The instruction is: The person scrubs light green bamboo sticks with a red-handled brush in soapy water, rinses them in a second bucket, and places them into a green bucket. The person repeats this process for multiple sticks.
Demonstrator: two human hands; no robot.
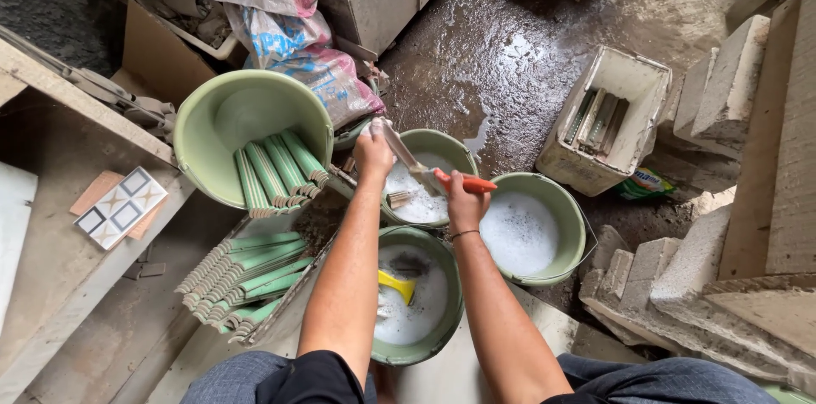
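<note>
A narrow pale strip tile [398,142], held at its far-left end, slants down to the right over a green bucket [449,149] of foamy water. Across it lies a scraper [442,179] with an orange handle and grey metal blade, its handle pointing right and gripped.

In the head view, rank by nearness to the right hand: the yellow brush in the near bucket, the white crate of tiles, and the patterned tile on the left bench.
Measured from the right hand, which grips an orange-handled scraper:
1. Yellow brush, just below and left, in the near bucket's foam.
2. White crate, up and to the right on the wet floor.
3. Patterned tile, far left on the bench.
</note>
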